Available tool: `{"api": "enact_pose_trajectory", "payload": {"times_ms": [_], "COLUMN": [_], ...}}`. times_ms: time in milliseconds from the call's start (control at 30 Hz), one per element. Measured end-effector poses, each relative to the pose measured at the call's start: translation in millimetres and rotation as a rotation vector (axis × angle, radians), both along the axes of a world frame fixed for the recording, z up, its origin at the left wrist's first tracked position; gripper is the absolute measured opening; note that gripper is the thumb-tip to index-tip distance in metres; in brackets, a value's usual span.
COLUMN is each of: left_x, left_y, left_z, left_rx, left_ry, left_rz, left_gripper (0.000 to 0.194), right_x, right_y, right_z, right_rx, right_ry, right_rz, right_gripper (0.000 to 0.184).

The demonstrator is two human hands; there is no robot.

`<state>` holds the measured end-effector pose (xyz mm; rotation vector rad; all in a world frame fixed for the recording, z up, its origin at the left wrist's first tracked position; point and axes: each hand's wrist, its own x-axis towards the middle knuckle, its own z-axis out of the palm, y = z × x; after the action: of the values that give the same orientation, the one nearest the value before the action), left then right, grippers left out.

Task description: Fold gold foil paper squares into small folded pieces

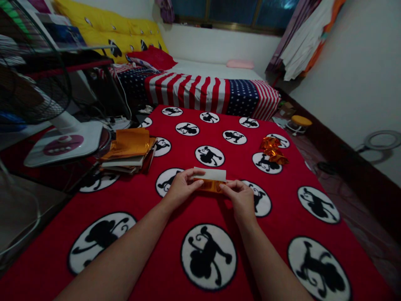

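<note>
Between my two hands is a sheet of shiny orange foil paper (pixel 209 186), its pale back (pixel 213 173) showing along the far edge as if folded over. My left hand (pixel 183 186) pinches the sheet's left end between thumb and fingers. At the right end, my right hand (pixel 240 196) grips it the same way, thumb on the orange face. The sheet is held just above the red cloth (pixel 150 209), which is printed with black figures in white circles. Fingertips behind the sheet are partly hidden.
A stack of orange and pale paper sheets (pixel 130 146) lies at the left edge. Folded shiny orange foil pieces (pixel 274 150) sit at the right. A fan with a white base (pixel 75 142) stands to the left. Beyond are a bed (pixel 200 90) and a yellow-topped stool (pixel 301 121).
</note>
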<state>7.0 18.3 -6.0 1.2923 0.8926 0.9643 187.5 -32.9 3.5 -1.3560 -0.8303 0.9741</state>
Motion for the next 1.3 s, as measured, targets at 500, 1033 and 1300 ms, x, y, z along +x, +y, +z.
{"api": "enact_pose_trajectory", "payload": {"times_ms": [500,1033,1300], "left_x": [1.2,1.2,1.8], "left_y": [-0.7,-1.2,-1.6], "left_z": [6.7,5.0,4.9], "left_rx": [0.030,-0.018,-0.042], "left_ry": [0.048,-0.018,-0.035], "left_rz": [0.033,0.034,0.029], "left_gripper": [0.041,0.047,0.049], "right_x": [-1.3,-0.4,-0.4], "right_y": [0.4,0.8,1.0], "right_z": [1.1,-0.7,0.4], "right_rx": [-0.019,-0.001,-0.013], "right_ry": [0.215,0.216,0.208], "right_rz": [-0.016,0.010,0.009], "right_gripper": [0.057,0.059,0.059]}}
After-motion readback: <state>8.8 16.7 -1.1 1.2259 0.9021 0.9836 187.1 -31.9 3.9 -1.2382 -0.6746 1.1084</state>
